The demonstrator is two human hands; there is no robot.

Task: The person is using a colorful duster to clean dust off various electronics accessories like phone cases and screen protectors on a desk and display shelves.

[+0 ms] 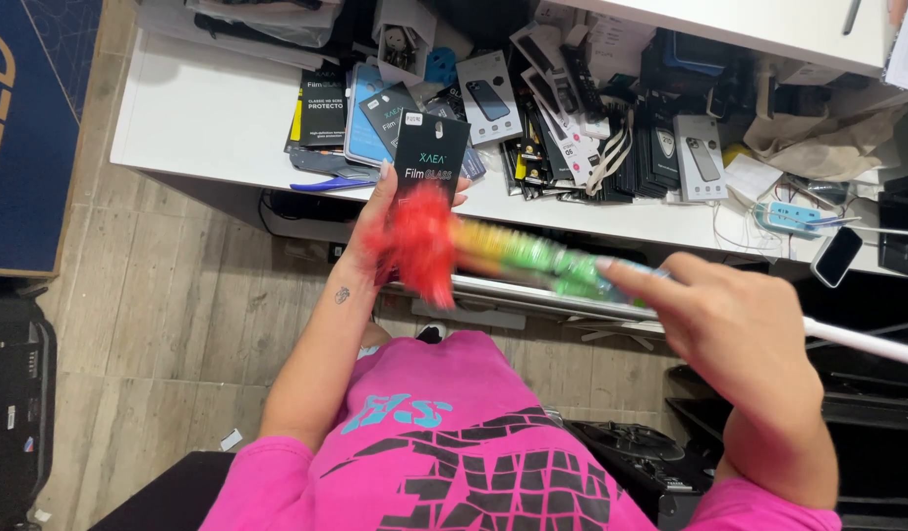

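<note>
Above the cluttered white table (208,118), my left hand (390,221) is gripping a black package (431,147); right hand (739,329), closed around the rainbow duster (493,251), is best brushing lightly.

**Colours and Patterns at the Counter**

A black package (430,147) is seen at twelve o'clock. A duster (493,251) banded red, yellow, green and blue is shown at centre, on a white handle (862,342). At six o'clock, a pink shirt (454,442) is patterned with black blocks and teal marks. The counter (208,113) is white.
</note>
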